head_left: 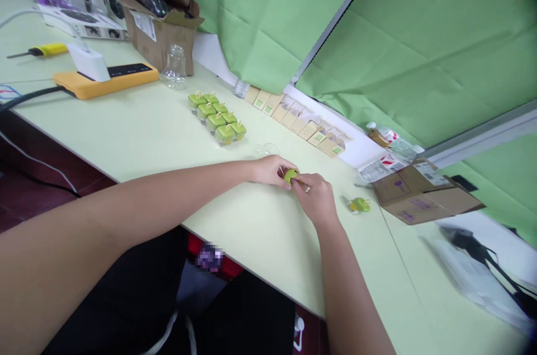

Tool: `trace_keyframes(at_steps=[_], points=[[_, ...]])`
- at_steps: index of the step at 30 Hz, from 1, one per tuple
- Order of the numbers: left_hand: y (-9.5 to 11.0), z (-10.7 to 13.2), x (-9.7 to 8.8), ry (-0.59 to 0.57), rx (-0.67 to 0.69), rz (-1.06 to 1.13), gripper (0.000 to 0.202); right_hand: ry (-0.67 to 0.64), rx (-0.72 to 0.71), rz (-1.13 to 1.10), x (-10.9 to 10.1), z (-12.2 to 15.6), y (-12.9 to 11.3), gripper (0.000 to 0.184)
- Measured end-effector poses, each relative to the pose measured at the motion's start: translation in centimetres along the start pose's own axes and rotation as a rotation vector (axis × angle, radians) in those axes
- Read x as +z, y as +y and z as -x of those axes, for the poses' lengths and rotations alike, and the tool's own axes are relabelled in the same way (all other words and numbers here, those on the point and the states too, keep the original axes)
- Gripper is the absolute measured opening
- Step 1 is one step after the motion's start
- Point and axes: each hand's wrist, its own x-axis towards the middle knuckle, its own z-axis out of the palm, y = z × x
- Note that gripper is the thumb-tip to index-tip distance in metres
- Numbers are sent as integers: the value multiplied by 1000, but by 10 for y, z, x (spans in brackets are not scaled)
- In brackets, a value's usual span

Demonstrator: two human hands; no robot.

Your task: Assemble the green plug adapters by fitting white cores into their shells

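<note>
My left hand (pixel 271 169) and my right hand (pixel 314 195) meet above the table, both closed on a small green lid (pixel 290 176). A thin pale piece shows beside the lid at the left fingers; what lies under the lid is hidden by my hands. Just beyond the left hand is a small clear plastic piece (pixel 268 149). Several clear containers with green lids and pale loops (pixel 216 120) stand in two rows to the left. On the right lies one more green-lidded container (pixel 358 206), with something yellow in it.
A row of small beige boxes (pixel 296 120) runs along the back wall. Left are an orange power strip (pixel 113 84), a yellow-handled tool (pixel 52 49), a clear bottle (pixel 174 67) and an open carton (pixel 157 36). Another carton (pixel 413 195) and plastic bottles (pixel 392 142) are at right.
</note>
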Motion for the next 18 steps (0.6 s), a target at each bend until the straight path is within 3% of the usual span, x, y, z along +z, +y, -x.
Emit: trace_keyframes(at_steps=[12,18], points=[[-2,-1,1,51,-4,-29,37,84,267,-208,0,-2,-2,13],[4,-4,0,105,48,-30,39,49,334,-523,-5,-4,3,28]])
